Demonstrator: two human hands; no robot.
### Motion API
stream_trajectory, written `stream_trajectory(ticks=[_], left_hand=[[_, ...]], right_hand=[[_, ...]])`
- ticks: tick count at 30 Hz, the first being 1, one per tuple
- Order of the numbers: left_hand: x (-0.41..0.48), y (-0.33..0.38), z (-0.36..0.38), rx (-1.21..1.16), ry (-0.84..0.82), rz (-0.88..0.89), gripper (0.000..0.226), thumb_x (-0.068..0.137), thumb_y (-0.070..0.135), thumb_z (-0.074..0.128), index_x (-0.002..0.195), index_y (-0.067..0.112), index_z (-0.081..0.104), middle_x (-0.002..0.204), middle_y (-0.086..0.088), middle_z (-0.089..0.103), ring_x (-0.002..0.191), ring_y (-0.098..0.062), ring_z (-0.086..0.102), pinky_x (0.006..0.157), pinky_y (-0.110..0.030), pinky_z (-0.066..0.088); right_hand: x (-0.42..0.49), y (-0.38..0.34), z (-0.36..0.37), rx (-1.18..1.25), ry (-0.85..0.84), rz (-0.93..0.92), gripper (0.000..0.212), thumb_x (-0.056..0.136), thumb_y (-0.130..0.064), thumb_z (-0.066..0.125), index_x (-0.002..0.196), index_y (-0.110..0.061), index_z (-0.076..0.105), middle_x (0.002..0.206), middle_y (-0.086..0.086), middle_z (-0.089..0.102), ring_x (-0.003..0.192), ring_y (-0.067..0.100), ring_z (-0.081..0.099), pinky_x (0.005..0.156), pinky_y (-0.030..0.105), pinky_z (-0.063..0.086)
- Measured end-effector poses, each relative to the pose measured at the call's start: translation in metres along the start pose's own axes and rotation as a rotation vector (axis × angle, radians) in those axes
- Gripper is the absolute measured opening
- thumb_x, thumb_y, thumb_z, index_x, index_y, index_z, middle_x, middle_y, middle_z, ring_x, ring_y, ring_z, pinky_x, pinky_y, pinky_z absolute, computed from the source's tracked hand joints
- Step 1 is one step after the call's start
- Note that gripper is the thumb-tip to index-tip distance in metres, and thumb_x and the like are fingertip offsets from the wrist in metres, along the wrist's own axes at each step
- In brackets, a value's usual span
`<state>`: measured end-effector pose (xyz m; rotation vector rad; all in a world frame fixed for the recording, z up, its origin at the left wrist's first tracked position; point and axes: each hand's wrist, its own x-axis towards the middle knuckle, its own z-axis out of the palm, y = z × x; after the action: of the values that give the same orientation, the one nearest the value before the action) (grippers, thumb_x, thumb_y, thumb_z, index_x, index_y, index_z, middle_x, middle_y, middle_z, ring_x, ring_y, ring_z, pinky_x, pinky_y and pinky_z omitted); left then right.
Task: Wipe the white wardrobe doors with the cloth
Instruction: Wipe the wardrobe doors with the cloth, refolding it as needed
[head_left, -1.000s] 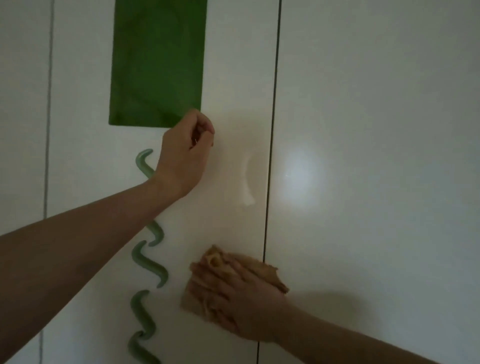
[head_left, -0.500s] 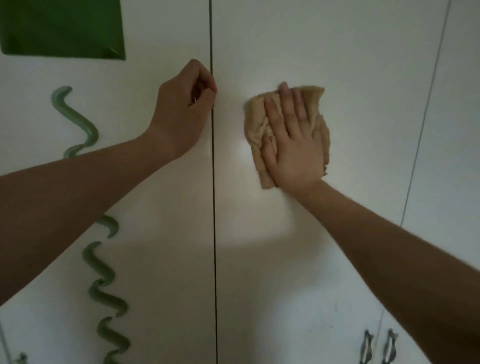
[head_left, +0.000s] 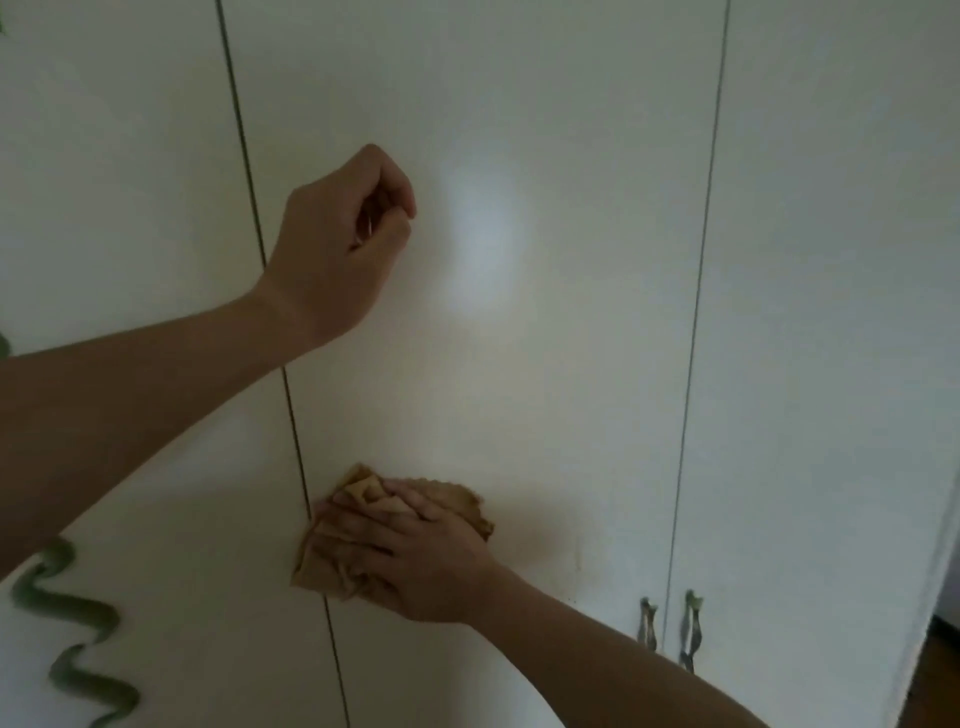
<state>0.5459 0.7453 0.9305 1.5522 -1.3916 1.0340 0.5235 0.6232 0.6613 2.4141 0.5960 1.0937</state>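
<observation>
r hand (head_left: 415, 553) fingers spread flat, pressing tan cloth (head_left: 462, 501) on mid wardrobe door (head_left: 519, 364), low down, near its left edge. l hand (head_left: 340, 249) curled in fist, nothing in it, higher up same door.

Head-worn camera faces the white wardrobe doors (head_left: 571, 338) close up.

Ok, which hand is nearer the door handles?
Right. The right hand presses the cloth low on the door, left of the handles; the left hand is curled higher up, farther off.
</observation>
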Motion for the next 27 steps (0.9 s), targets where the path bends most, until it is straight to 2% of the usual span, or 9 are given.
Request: stream_trajectory(ticks=[4,8,12,16,19,22,25,27], left_hand=[[0.008,0.031,0.039,0.031,-0.057,0.068,0.008,0.087,0.003,0.053,0.092,0.006,0.059,0.079,-0.014,0.063,0.070,-0.025,0.053,0.067,-0.031,0.043],[0.036,0.071,0.089,0.018,-0.063,0.094,0.008,0.087,0.007,0.053,0.092,0.009,0.060,0.079,-0.013,0.065,0.070,-0.025,0.054,0.067,-0.029,0.043],[0.068,0.103,0.138,0.004,-0.071,0.118,0.009,0.087,0.010,0.053,0.092,0.012,0.060,0.077,-0.012,0.064,0.070,-0.030,0.057,0.067,-0.032,0.045],[0.088,0.129,0.204,-0.006,-0.100,0.107,0.010,0.088,0.007,0.053,0.092,0.011,0.061,0.078,-0.010,0.065,0.070,-0.025,0.056,0.068,-0.033,0.046],[0.103,0.145,0.243,-0.024,-0.101,0.137,0.009,0.088,0.004,0.053,0.091,0.007,0.061,0.077,-0.010,0.064,0.070,-0.023,0.056,0.069,-0.033,0.046],[0.107,0.161,0.275,-0.057,-0.097,0.153,0.009,0.088,0.001,0.054,0.091,0.006,0.061,0.077,-0.009,0.064,0.069,-0.019,0.056,0.071,-0.027,0.044],[0.090,0.171,0.295,-0.100,-0.169,0.156,0.008,0.089,0.001,0.054,0.092,0.003,0.061,0.078,-0.011,0.064,0.071,-0.020,0.057,0.070,-0.027,0.045],[0.070,0.171,0.301,-0.113,-0.246,0.168,0.007,0.090,0.003,0.054,0.093,0.004,0.061,0.079,-0.010,0.065,0.072,-0.020,0.057,0.069,-0.027,0.045]], right_hand=[[-0.049,0.072,-0.041,-0.019,0.129,0.286,0.059,0.102,-0.039,0.044,0.159,-0.027,0.040,0.171,0.000,0.022,0.160,0.016,0.013,0.129,0.047,0.008],[-0.132,0.175,-0.083,-0.064,0.295,0.647,0.060,0.099,-0.039,0.043,0.158,-0.025,0.041,0.169,0.007,0.029,0.159,0.022,0.021,0.120,0.057,0.031],[-0.242,0.282,-0.114,-0.109,0.435,0.824,0.064,0.099,-0.037,0.039,0.159,-0.017,0.033,0.167,0.017,0.029,0.159,0.032,0.019,0.120,0.061,0.029],[-0.339,0.351,-0.129,-0.110,0.498,0.982,0.064,0.104,-0.037,0.028,0.161,-0.007,0.027,0.169,0.021,0.021,0.159,0.039,0.013,0.122,0.063,0.024],[-0.387,0.373,-0.130,-0.086,0.520,1.000,0.066,0.106,-0.041,0.024,0.160,-0.002,0.029,0.170,0.021,0.018,0.160,0.038,0.010,0.128,0.051,0.014],[-0.420,0.378,-0.121,-0.051,0.562,1.079,0.067,0.102,-0.033,0.027,0.159,0.004,0.028,0.170,0.023,0.017,0.159,0.039,0.010,0.129,0.044,0.007],[-0.431,0.376,-0.112,-0.072,0.574,1.094,0.067,0.102,-0.031,0.025,0.159,0.005,0.026,0.169,0.025,0.019,0.158,0.041,0.013,0.130,0.044,0.005],[-0.426,0.366,-0.103,-0.060,0.638,1.186,0.067,0.104,-0.033,0.023,0.161,0.003,0.022,0.170,0.022,0.017,0.159,0.039,0.010,0.130,0.046,0.005]])
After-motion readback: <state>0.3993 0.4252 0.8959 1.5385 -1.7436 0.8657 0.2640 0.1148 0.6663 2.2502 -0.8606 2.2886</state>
